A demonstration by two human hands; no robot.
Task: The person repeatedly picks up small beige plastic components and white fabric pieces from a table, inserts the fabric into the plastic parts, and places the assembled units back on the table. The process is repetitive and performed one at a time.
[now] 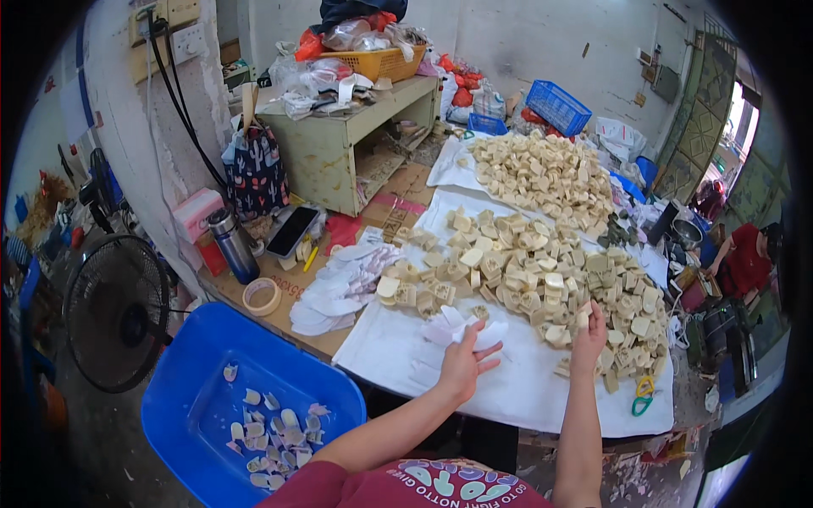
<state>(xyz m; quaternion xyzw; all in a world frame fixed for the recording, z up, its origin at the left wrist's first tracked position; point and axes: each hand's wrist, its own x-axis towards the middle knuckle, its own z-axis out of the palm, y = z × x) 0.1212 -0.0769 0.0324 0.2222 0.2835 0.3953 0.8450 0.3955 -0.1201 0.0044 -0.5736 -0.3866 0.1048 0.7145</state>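
My left hand (464, 366) is over the white cloth, its thumb on top of a thin white cut-out sheet (484, 336) pinched in it, with the other fingers spread. More white sheets lie fanned beside and under it. My right hand (590, 340) is closed on a small cream rounded piece (583, 315) at the near edge of a large heap of cream blocks (542, 269). Many blocks look like short rounded heels or caps; their exact kind cannot be told. A stack of white, sole-shaped cut-outs (345, 284) lies left of the heap.
A blue tub (174, 406) at the lower left holds several cream pieces with scraps. Nearby are a tape roll (262, 295), a steel flask (233, 245), a phone (293, 232) and a black fan (116, 313). Scissors (644, 395) lie at the cloth's right edge. A person (745, 262) sits far right.
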